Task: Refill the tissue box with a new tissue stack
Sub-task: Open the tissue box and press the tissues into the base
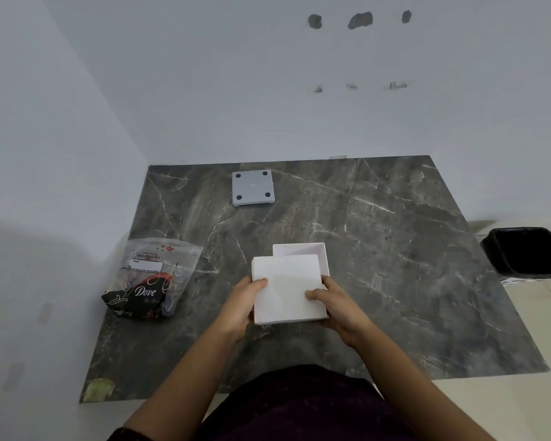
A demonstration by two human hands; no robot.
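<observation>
A white square tissue stack (287, 288) is held flat above the table, gripped at its left edge by my left hand (243, 305) and at its right edge by my right hand (334, 305). Just behind and partly under it stands the open white tissue box (303, 249), with only its far inner wall and rim showing. A grey square lid or base with dark feet at its corners (252, 187) lies farther back on the table. To the left lies an opened plastic tissue pack (147, 278) with a dark printed bottom.
The dark marble table (395, 249) sits in a corner, with white walls behind and to the left. A black-lined waste bin (527, 253) stands on the floor to the right. A dark garment fills the bottom of the view.
</observation>
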